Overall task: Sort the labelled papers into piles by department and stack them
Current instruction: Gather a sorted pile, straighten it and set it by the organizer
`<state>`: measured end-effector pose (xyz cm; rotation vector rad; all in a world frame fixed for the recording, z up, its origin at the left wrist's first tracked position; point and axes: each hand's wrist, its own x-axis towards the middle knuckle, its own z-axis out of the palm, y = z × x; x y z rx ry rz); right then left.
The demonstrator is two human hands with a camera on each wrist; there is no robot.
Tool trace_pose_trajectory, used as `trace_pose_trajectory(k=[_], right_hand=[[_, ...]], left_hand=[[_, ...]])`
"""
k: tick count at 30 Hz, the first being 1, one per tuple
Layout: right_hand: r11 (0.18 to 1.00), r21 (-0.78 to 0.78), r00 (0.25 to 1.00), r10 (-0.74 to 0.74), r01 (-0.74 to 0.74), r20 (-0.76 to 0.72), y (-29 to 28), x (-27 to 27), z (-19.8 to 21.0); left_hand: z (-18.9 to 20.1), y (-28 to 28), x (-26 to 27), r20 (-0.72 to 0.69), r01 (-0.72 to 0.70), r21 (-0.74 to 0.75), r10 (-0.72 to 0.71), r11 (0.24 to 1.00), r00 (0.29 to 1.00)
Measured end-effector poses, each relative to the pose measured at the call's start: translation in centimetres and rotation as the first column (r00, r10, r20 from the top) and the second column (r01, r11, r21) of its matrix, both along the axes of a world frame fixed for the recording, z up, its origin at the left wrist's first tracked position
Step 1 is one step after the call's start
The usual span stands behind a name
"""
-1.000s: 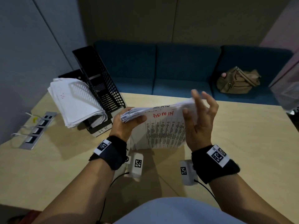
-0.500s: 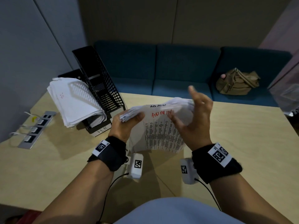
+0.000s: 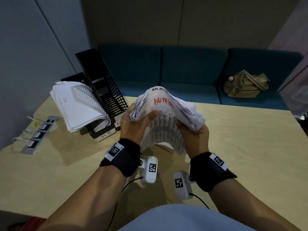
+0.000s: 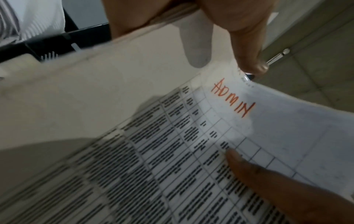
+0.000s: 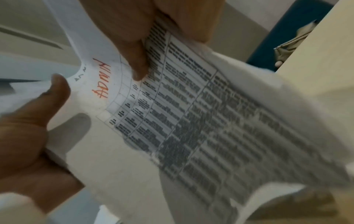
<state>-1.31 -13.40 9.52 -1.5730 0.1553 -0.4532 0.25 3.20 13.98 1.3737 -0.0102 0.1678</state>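
Red-marked papers (image 3: 166, 114) between both hands

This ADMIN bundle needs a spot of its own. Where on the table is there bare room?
Bare table lies right of the right hand, out to the sofa-side edge. It is crowded on the left: black tray rack, draped paper pile, socket strip.

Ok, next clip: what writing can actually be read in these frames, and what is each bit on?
"ADMIN" in red: top sheet of the held bundle.
"ADMIN" in black: sheet behind it.
"HR": white label on the black tray's front.
Label beside it: hidden but for "A".
Red mark on the draped stack: unclear.
Printed table text: blurred.
Wristband tags: codes, no words.
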Motion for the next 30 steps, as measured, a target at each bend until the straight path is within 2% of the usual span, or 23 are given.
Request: trace_pose_trajectory(k=[2,4,6,7,10,12,13,21,26,28,30], right_hand=[[0.998,-0.053,0.999,0.010,-0.013,-0.040,-0.1,-0.5,0.0],[0.999,-0.033,0.999,0.006,-0.007,-0.035,-0.4,-0.9,0.0],[0.997,-0.069,0.998,-0.024,0.028,0.062,-0.6,-1.0,0.2],[0.989,-0.141,0.989,-0.031,0.052,0.148,-0.7,-1.0,0.3],[0.875,-0.455,0.942,-0.004,0.166,0.336,-1.0,-0.6,0.3],[0.789,-0.578,0.941,0.003,0.206,0.339,-0.8,-0.7,0.5],[0.772,-0.600,0.944,0.004,0.208,0.331,-0.8,-0.8,0.6],[0.816,-0.533,0.931,-0.017,0.223,0.363,-0.9,-0.8,0.8],[0.746,-0.628,0.929,0.032,0.224,0.369,-1.1,-1.0,0.7],[0.798,-0.566,0.931,0.017,0.207,0.364,-1.0,-1.1,0.8],[0.853,-0.478,0.915,0.002,0.209,0.404,-0.9,-1.0,1.1]], left_hand=[[-0.3,0.1,0.2,0.006,-0.072,-0.001,0.072,0.997,0.997],[-1.0,0.4,0.3,-0.009,-0.150,0.012,0.150,0.989,0.989],[-0.9,0.4,0.2,-0.014,-0.207,-0.015,0.207,0.978,0.978],[-0.7,0.3,0.3,-0.002,-0.228,-0.017,0.228,0.973,0.974],[0.2,0.3,0.9,0.066,-0.288,0.019,0.287,0.957,0.956],[0.3,0.5,1.5,0.082,-0.346,0.062,0.341,0.936,0.936],[0.3,0.7,1.7,0.088,-0.368,0.082,0.361,0.926,0.928],[-0.7,2.5,1.8,0.185,-0.386,0.171,0.355,0.906,0.916],[-0.9,3.5,1.5,0.147,-0.268,0.187,0.242,0.945,0.959],[-0.8,3.7,1.2,0.135,-0.227,0.205,0.202,0.952,0.970],[-0.6,3.9,0.9,0.096,-0.111,0.145,0.098,0.983,0.991]])
